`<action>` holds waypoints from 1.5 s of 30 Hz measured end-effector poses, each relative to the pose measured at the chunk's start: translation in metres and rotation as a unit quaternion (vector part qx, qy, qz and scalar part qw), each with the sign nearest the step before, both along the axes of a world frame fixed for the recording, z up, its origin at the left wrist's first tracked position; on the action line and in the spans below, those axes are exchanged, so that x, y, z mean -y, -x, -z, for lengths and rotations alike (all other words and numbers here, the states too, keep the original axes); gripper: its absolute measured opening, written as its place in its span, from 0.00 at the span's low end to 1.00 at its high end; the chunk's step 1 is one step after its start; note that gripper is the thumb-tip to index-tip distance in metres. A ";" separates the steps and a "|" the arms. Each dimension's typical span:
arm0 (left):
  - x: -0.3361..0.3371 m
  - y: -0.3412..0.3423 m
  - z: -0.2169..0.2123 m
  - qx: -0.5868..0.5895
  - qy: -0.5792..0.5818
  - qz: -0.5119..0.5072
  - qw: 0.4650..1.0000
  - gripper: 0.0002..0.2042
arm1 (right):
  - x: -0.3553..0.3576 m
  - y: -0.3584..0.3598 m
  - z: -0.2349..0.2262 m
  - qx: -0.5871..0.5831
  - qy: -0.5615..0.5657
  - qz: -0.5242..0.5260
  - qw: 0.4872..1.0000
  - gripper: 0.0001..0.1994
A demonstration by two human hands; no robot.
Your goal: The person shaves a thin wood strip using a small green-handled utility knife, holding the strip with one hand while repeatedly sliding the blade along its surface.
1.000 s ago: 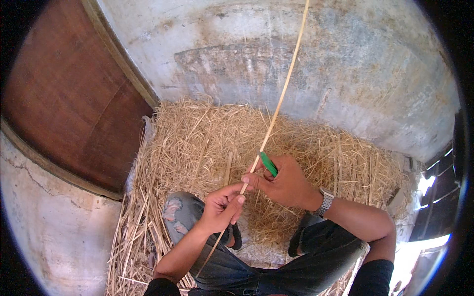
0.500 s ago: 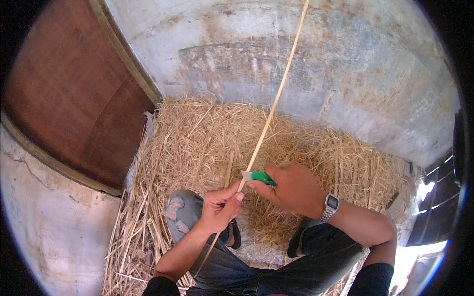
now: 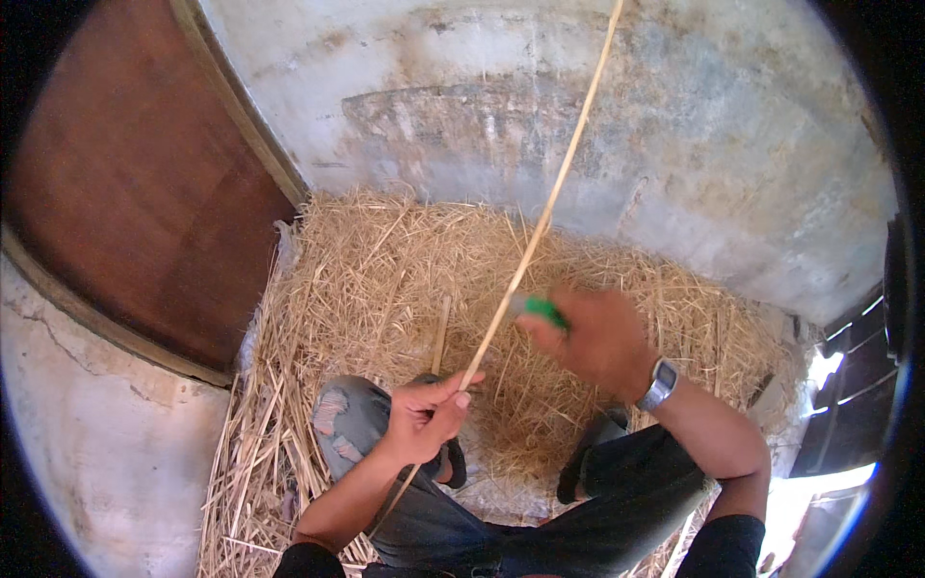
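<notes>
— Moved since a second ago? Right hand (image 3: 602,337), fist shut on green-handled knife (image 3: 542,310), slid right, off the cane.
— Cane (image 3: 540,226)? Pinched in left hand (image 3: 421,416), slanting up-right, just left of blade.

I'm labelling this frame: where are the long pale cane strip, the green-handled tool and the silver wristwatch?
long pale cane strip (image 3: 540,231), head view, middle of its length above the straw.
green-handled tool (image 3: 545,310), head view, green handle showing at the right hand.
silver wristwatch (image 3: 660,382), head view, watch face on the right wrist.

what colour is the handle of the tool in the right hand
Green; the tool handle shows in the head view, gripped in the right hand.
</notes>
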State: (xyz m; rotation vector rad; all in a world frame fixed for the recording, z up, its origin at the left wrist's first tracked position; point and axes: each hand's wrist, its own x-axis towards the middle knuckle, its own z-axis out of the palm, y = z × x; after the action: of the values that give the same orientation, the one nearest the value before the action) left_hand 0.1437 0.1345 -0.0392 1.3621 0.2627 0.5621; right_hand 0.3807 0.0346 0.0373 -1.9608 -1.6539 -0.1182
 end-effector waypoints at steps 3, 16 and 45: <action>0.003 -0.006 0.005 0.028 -0.023 -0.016 0.999 0.15 | 0.008 0.027 0.002 0.006 0.115 -0.083 0.990 0.23; -0.005 -0.006 -0.010 -0.009 0.002 -0.021 1.000 0.17 | -0.022 -0.011 0.007 0.038 0.008 0.030 0.999 0.22; 0.008 -0.006 0.006 -0.037 -0.261 -0.044 0.964 0.15 | 0.009 -0.015 -0.008 -0.161 -0.053 -0.007 0.985 0.17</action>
State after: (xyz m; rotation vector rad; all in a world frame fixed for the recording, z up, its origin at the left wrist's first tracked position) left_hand 0.1494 0.1264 -0.0455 1.8929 0.2454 0.6847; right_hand 0.3952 0.0254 0.0456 -1.7801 -1.4197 0.1092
